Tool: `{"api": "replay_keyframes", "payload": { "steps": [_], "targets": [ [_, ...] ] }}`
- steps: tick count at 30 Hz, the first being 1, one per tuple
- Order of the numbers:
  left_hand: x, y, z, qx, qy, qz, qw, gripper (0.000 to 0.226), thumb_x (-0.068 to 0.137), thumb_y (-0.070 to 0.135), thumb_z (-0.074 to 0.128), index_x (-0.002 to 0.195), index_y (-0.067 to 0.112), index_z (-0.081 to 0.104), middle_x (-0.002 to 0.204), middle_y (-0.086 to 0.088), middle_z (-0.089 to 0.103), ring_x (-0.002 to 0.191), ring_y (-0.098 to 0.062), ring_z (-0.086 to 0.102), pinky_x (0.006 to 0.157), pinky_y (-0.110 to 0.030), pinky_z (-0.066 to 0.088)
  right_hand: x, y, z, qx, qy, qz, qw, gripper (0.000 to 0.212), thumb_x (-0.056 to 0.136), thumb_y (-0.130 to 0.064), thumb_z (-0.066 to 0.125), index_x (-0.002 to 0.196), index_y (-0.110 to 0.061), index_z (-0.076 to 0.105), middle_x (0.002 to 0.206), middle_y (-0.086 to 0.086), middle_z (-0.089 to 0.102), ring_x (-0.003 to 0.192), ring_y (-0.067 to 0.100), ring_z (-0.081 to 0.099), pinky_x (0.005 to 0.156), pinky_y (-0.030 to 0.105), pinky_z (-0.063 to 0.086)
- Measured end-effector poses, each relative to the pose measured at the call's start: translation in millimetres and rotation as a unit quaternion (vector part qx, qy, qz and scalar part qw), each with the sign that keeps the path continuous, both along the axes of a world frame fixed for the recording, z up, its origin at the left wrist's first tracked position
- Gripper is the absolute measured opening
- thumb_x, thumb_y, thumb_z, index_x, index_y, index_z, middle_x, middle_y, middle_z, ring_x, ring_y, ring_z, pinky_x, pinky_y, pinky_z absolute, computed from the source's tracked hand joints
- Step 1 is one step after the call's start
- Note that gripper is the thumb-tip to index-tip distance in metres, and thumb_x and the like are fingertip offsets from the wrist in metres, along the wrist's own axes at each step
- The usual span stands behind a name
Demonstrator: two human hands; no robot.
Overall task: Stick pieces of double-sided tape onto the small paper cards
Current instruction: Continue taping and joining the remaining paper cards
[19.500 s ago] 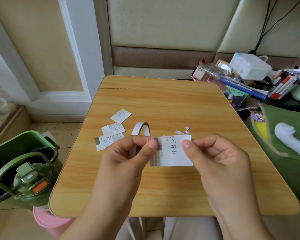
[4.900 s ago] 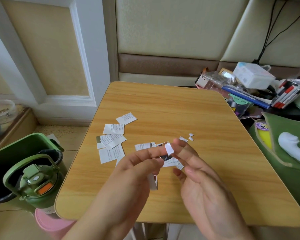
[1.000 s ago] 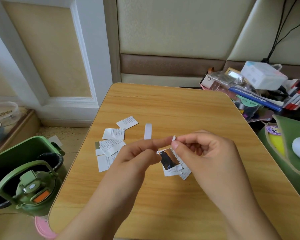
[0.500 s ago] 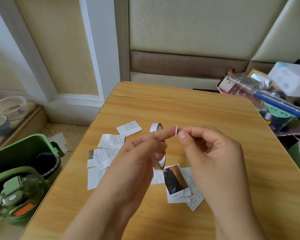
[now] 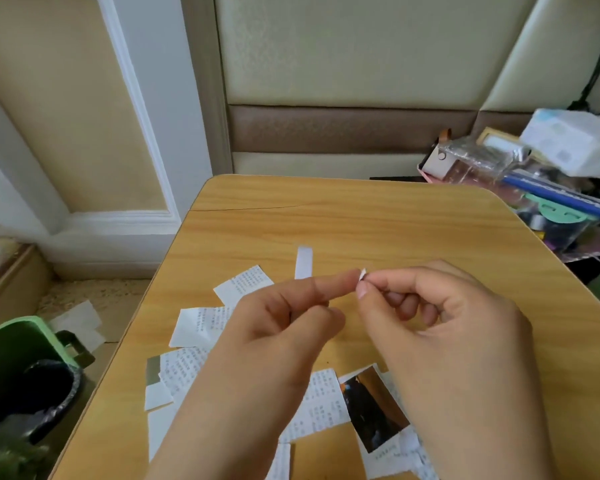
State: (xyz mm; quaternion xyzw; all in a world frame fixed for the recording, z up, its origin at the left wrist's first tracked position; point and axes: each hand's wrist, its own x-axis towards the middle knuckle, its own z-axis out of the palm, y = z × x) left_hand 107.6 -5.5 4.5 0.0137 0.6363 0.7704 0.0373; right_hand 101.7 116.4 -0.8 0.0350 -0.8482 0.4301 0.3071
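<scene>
Tiny white tape piece above printed cards.

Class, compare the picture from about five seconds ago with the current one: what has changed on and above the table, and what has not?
Both hands have lifted off the cards; the left hand and right hand now pinch a tiny tape piece between fingertips. The tape roll now shows behind them. The printed cards on the table stay put.

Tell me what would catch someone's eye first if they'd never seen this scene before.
Probably the two hands meeting mid-frame over the wooden table: the right hand pinches a tiny white scrap of tape against the left hand fingertip. Next, the printed paper cards scattered on the table's left and near side, one showing a dark photo. Then the cluttered pile of stationery at right.
</scene>
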Motion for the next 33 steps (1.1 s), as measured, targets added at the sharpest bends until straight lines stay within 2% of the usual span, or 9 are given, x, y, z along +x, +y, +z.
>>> {"api": "replay_keyframes", "payload": {
  "steps": [4,7,9,12,19,21,25,29,33],
  "targets": [
    [-1,-7,0,0.017,-0.01,-0.017,1.0,0.032,0.062,0.022,0.057,0.085,0.033,0.078,0.057,0.013,0.054,0.058,0.005,0.05,0.075,-0.025,0.032,3,2,5,-0.024,-0.04,0.035,0.998,0.004,0.067,-0.027,0.068,0.064,-0.029,0.07,0.064,-0.009,0.056,0.062,0.006,0.051,0.054,0.009,0.036],
    [0,-12,-1,0.028,-0.015,-0.022,0.999,0.03,0.063,0.024,0.058,0.084,0.03,0.079,0.061,0.007,0.046,0.065,-0.007,0.044,0.078,-0.027,0.031,5,1,9,-0.028,-0.06,0.057,0.996,0.01,0.07,-0.025,0.078,0.063,-0.029,0.072,0.063,-0.01,0.058,0.061,0.007,0.052,0.055,0.011,0.038],
    [-1,-15,-1,0.039,-0.016,-0.024,0.999,0.029,0.064,0.023,0.058,0.084,0.026,0.079,0.06,0.004,0.041,0.065,-0.01,0.039,0.076,-0.028,0.03,5,-2,12,-0.029,-0.063,0.069,0.995,0.009,0.07,-0.023,0.073,0.063,-0.028,0.072,0.063,-0.009,0.057,0.061,0.007,0.051,0.055,0.012,0.039],
    [0,-20,-1,0.057,-0.02,-0.035,0.998,0.03,0.064,0.02,0.057,0.085,0.021,0.079,0.059,0.003,0.041,0.061,-0.009,0.039,0.071,-0.026,0.03,4,-5,9,-0.029,-0.061,0.08,0.994,0.009,0.071,-0.024,0.07,0.064,-0.028,0.072,0.065,-0.011,0.058,0.062,0.006,0.051,0.055,0.011,0.039],
    [4,-13,-5,0.072,-0.013,-0.064,0.995,0.032,0.069,0.017,0.057,0.093,0.016,0.078,0.073,-0.001,0.043,0.063,-0.009,0.039,0.074,-0.026,0.032,5,1,1,-0.094,-0.057,0.097,0.989,0.006,0.069,-0.029,0.067,0.067,-0.027,0.073,0.066,-0.01,0.063,0.063,0.01,0.055,0.054,0.013,0.042],
    [4,-12,-8,0.079,-0.014,-0.075,0.994,0.032,0.068,0.016,0.058,0.094,0.015,0.078,0.07,0.001,0.042,0.063,-0.011,0.038,0.073,-0.027,0.03,5,6,2,-0.106,-0.062,0.105,0.987,0.006,0.069,-0.029,0.068,0.066,-0.027,0.073,0.067,-0.008,0.065,0.063,0.01,0.056,0.054,0.014,0.044],
    [8,-14,-14,0.076,0.002,-0.087,0.993,0.041,0.059,0.022,0.064,0.098,0.017,0.077,0.066,0.006,0.044,0.064,-0.01,0.039,0.072,-0.027,0.031,5,8,0,-0.113,-0.082,0.118,0.983,0.005,0.069,-0.027,0.074,0.064,-0.029,0.073,0.065,-0.009,0.063,0.06,0.007,0.055,0.055,0.012,0.042],
    [11,-18,-20,0.075,0.009,-0.075,0.994,0.044,0.057,0.026,0.063,0.098,0.018,0.077,0.066,0.003,0.042,0.065,-0.009,0.04,0.073,-0.028,0.032,8,5,3,-0.107,-0.113,0.133,0.979,0.005,0.065,-0.034,0.07,0.064,-0.031,0.074,0.065,-0.012,0.063,0.059,0.004,0.054,0.054,0.011,0.042],
    [10,-15,-21,0.025,0.013,-0.067,0.997,0.04,0.057,0.021,0.066,0.095,0.024,0.078,0.063,0.005,0.044,0.067,-0.008,0.04,0.079,-0.029,0.031,6,8,0,-0.093,-0.128,0.119,0.98,0.006,0.069,-0.027,0.075,0.064,-0.03,0.074,0.064,-0.012,0.063,0.057,0.003,0.053,0.052,0.013,0.044]
  ]
}}
